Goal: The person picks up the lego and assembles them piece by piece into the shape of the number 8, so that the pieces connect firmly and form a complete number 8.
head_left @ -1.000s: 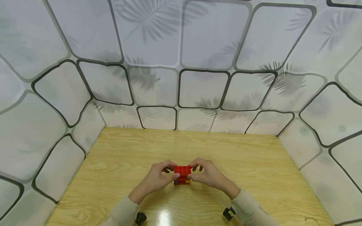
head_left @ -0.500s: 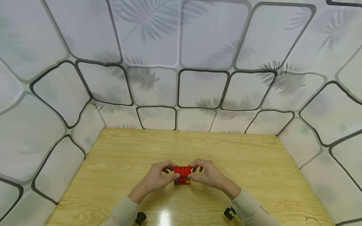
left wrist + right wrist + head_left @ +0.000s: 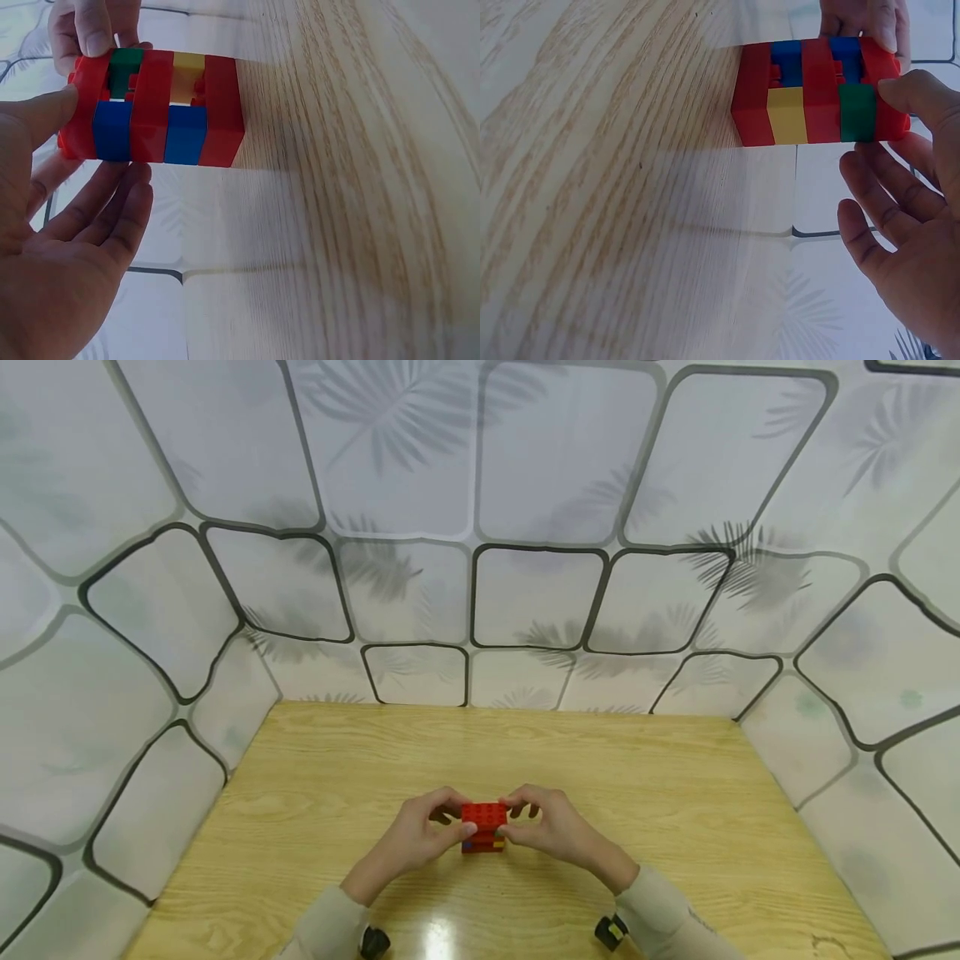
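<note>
A small tower of toy building bricks stands upright on the table, roughly midway between both hands. Its studded red top brick (image 3: pixel 483 815) lies over a layer with a blue brick (image 3: pixel 113 131) at the left and a green brick (image 3: pixel 857 112) at the right. A red middle brick (image 3: pixel 151 112) comes below, then another blue brick (image 3: pixel 186 135) and a yellow brick (image 3: pixel 787 116), and a red base brick. My left hand (image 3: pixel 422 828) pinches the top brick's left end, thumb in front, forefinger behind. My right hand (image 3: pixel 551 827) pinches the right end likewise. Both hands' lower fingers hang loose.
The wood-grain table (image 3: pixel 360 747) reaches back to a pale patterned cloth wall (image 3: pixel 540 597), which also closes off both sides. Black wrist devices show below the two sleeves, the left device (image 3: pixel 373 942) and the right device (image 3: pixel 611 932).
</note>
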### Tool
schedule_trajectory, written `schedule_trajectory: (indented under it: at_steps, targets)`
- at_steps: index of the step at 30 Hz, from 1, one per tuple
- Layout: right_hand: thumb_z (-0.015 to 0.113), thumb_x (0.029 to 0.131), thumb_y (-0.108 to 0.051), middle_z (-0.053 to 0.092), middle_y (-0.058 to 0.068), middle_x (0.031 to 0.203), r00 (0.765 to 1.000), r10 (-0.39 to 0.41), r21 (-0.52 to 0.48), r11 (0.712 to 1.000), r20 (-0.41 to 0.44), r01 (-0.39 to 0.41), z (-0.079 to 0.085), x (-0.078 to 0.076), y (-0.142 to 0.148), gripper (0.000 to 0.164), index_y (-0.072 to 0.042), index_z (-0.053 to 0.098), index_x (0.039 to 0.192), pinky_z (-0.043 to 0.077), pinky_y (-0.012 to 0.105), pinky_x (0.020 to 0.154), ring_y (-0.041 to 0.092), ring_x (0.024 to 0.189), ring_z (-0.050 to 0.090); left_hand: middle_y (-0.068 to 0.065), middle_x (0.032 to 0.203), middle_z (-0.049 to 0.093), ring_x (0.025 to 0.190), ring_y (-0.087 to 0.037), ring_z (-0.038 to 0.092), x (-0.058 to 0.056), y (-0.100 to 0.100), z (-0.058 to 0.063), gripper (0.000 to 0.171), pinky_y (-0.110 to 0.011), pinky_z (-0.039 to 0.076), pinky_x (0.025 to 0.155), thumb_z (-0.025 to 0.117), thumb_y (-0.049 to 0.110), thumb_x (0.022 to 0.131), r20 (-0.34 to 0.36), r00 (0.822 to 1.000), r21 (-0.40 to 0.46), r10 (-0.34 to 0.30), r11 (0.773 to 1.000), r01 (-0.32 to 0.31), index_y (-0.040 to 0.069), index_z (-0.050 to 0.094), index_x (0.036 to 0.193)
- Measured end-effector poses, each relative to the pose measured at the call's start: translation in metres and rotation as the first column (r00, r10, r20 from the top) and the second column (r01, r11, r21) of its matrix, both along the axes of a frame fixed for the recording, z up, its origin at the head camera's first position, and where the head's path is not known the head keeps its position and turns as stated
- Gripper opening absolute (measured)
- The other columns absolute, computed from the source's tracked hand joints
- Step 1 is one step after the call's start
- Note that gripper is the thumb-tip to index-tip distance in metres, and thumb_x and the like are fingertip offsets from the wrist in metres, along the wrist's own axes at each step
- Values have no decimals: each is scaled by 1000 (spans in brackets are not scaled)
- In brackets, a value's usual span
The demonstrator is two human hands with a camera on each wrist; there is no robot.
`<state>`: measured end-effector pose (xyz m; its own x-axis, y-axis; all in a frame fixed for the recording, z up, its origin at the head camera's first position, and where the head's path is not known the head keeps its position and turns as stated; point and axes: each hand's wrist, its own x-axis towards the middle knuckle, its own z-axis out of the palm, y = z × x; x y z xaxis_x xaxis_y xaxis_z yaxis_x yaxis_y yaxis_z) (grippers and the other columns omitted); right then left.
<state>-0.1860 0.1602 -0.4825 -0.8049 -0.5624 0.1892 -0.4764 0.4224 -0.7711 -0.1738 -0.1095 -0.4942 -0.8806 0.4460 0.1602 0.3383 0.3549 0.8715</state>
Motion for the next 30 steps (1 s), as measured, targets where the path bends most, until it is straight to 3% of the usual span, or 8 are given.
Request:
schedule_trajectory:
  at_steps: [6, 13, 21, 30]
  targets:
    - [81, 95, -21, 77, -1, 113, 1000, -2, 0, 1000, 2, 2, -1, 0, 0, 26, -12, 75, 118, 57, 44, 84, 27, 97, 70, 0, 113, 77, 104, -21, 73, 1, 0, -3, 22, -31, 60, 89, 75, 32, 100, 13, 1000, 18, 1, 1000, -2, 18, 72, 117]
    - [80, 95, -22, 76, -3, 109, 999, -31, -4, 1000, -36, 31, -5, 2, -1, 26, -15, 73, 119, 56, 35, 82, 17, 94, 69, -4, 113, 77, 103, -24, 74, 3, 1, -4, 26, -30, 60, 87, 74, 30, 101, -2, 1000, 47, 11, 999, -11, 15, 70, 121]
    - [78, 98, -24, 78, -2, 114, 997, -53, -26, 998, -50, 51, -11, 6, -2, 29, -15, 71, 124, 55, 28, 81, 15, 95, 71, -7, 113, 77, 103, -24, 74, 8, 1, -8, 32, -25, 58, 81, 73, 34, 101, 29, 998, 13, 55, 998, -56, 17, 69, 128]
    - [75, 100, -24, 77, -1, 121, 999, -35, -44, 998, -41, 33, -15, 9, -2, 35, -12, 67, 132, 58, 30, 85, 11, 103, 73, -14, 124, 73, 105, -30, 74, 11, -1, -12, 38, -26, 60, 83, 70, 27, 104, 5, 1000, 56, 27, 998, -27, 8, 66, 137]
